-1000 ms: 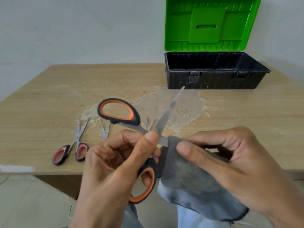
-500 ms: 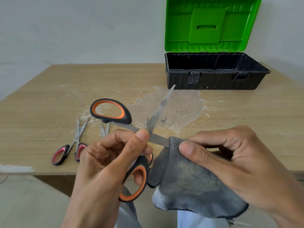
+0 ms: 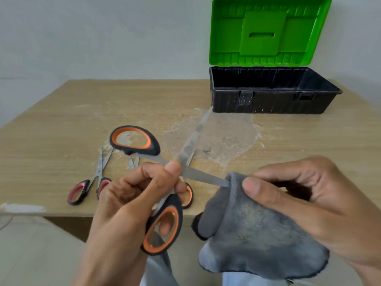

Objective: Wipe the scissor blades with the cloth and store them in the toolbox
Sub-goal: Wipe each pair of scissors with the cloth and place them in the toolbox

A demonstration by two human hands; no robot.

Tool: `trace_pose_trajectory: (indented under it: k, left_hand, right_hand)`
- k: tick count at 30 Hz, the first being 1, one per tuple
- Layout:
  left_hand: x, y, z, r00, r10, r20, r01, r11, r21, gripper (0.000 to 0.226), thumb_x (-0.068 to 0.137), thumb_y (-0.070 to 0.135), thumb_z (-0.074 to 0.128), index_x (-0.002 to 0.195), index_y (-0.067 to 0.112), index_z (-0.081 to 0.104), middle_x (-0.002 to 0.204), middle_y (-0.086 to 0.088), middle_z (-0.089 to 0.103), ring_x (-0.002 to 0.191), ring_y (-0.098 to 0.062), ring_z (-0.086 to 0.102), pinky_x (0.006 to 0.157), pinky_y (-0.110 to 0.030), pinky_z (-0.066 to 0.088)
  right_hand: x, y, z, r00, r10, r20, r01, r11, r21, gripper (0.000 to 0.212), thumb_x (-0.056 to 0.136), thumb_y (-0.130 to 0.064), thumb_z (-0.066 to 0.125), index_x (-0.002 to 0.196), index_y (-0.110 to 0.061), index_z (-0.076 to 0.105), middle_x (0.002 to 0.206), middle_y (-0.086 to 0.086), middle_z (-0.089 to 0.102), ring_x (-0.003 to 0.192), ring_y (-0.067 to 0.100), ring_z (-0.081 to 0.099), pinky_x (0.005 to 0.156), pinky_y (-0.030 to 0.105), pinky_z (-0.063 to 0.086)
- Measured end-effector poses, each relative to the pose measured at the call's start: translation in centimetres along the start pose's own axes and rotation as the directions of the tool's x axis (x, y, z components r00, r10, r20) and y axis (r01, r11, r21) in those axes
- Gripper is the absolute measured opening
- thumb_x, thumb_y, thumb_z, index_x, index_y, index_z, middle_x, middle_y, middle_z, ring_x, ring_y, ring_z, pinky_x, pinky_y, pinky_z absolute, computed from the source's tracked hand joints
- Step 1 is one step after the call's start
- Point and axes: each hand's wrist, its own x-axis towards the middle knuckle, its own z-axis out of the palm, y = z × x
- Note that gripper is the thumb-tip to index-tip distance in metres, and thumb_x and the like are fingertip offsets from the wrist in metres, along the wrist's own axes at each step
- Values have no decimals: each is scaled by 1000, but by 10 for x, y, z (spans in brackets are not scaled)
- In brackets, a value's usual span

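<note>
Scissors: The big scissors (image 3: 186,150) with black and orange handles are being held up in the air, over the near edge of the table, in the middle of the scene. They are standing wide open. One blade is pointing far, toward the toolbox. The other blade is pointing right, and its tip is going into the cloth.
Left hand: The left hand (image 3: 127,203) is gripping the scissors. Its thumb is pressing near the spot where the blades cross. One finger is poking through the near handle loop, and the other fingers are curling around the handle.
Right hand: The right hand (image 3: 305,199) is pinching the cloth, with the thumb pressing on top of the fold and the fingers curling behind it.
Cloth: The gray cloth (image 3: 253,234) is hanging down from the right hand and wrapping around the blade tip.
Toolbox: The black toolbox (image 3: 268,100) is sitting at the far right of the table, well apart from the scissors. Its green lid (image 3: 266,32) is standing up, open.
Table: The wooden table (image 3: 61,124) is showing a pale dried smear (image 3: 226,137) in the middle.
Other scissors: A small pink-handled pair (image 3: 90,184) is lying on the left, near the near edge.
</note>
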Motion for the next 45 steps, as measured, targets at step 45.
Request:
trace_pose_trajectory:
  k: [45]
  left_hand:
    - [3, -14, -10, 997, -38, 68, 39, 999, -20, 30, 55, 35, 83, 57, 9, 66, 58, -9, 64, 33, -11, 45, 33, -14, 37]
  right_hand:
    - [-6, -13, -1, 994, 93, 59, -87, 991, -102, 28, 89, -57, 66, 87, -35, 84, 70, -2, 75, 55, 21, 67, 47, 24, 47]
